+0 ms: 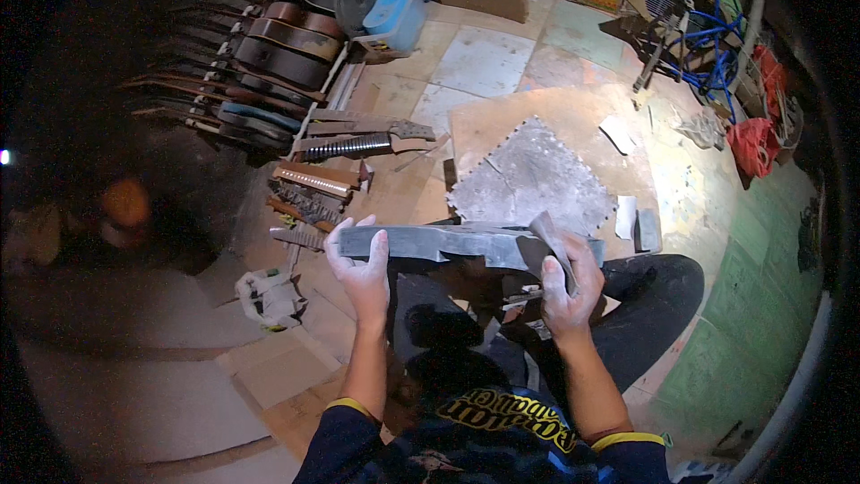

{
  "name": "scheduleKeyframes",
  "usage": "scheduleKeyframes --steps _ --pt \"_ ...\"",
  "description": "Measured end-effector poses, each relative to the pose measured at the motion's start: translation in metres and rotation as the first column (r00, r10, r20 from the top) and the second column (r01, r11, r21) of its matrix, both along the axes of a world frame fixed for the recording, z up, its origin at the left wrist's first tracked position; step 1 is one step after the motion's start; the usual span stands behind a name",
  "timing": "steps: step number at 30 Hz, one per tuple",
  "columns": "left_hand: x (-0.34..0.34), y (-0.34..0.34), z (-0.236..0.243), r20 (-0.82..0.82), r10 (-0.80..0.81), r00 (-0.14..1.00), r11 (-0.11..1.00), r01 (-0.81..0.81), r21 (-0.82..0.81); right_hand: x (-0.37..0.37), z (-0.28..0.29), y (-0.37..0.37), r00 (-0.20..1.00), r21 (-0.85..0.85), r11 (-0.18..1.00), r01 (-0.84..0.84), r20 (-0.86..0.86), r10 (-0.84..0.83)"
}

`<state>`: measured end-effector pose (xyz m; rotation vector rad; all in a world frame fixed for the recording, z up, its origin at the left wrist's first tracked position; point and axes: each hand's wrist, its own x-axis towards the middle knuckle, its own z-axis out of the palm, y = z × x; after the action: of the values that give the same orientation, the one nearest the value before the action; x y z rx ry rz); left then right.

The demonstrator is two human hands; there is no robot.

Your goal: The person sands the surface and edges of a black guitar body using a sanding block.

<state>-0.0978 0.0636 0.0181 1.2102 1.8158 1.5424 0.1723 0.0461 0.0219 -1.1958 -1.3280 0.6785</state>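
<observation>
1. Nearest the camera is the person's dark shirt [430, 459], with dark trousers [658, 291] beyond it, one knee bent out to the right.
2. A long grey piece [466, 245] is held crosswise above the lap, seen nearly edge-on — a pale, dusty side faces near, with a step partway along.
3. The left hand [361, 280] grips its left end: the thumb lies on the near side, and the fingers wrap around the end and far edge, a little apart.
4. The right hand [573, 291] pinches a folded grey sheet [544, 229] between thumb and fingers, by the right part of the piece; I cannot tell whether the sheet presses on it.
5. For good rubbing, the left grip should hold the piece steady, and the sheet should lie flat with light, even pressure — long strokes along the side, softer ones at the step so its corners do not round over.
6. Just beyond lies a grey mat [537, 170], with a dark block [647, 230] to its right.
7. Guitar necks [358, 148] lie on the left, and a row of guitars [282, 63] stands far left.
</observation>
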Motion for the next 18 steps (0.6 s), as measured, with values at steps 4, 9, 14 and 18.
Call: scheduleKeyframes --steps 4,9,14,18 --pt "0.026 -0.001 -0.016 0.246 0.035 0.969 0.998 -0.022 -0.055 0.002 -0.001 0.001 1.000 0.018 1.000 -0.015 0.001 0.015" --pt "0.038 -0.004 -0.037 0.406 0.015 0.914 0.991 0.041 -0.128 0.001 -0.004 -0.001 1.000 0.021 1.000 0.010 0.001 -0.010" --pt "0.059 -0.013 -0.051 0.383 0.125 0.915 0.992 -0.126 -0.024 -0.003 -0.004 -0.002 0.999 0.059 0.998 0.005 0.036 -0.007" --pt "0.096 -0.024 -0.007 0.275 0.212 0.938 0.976 -0.190 -0.106 -0.013 0.000 -0.004 0.999 0.059 0.998 -0.025 0.036 0.023"
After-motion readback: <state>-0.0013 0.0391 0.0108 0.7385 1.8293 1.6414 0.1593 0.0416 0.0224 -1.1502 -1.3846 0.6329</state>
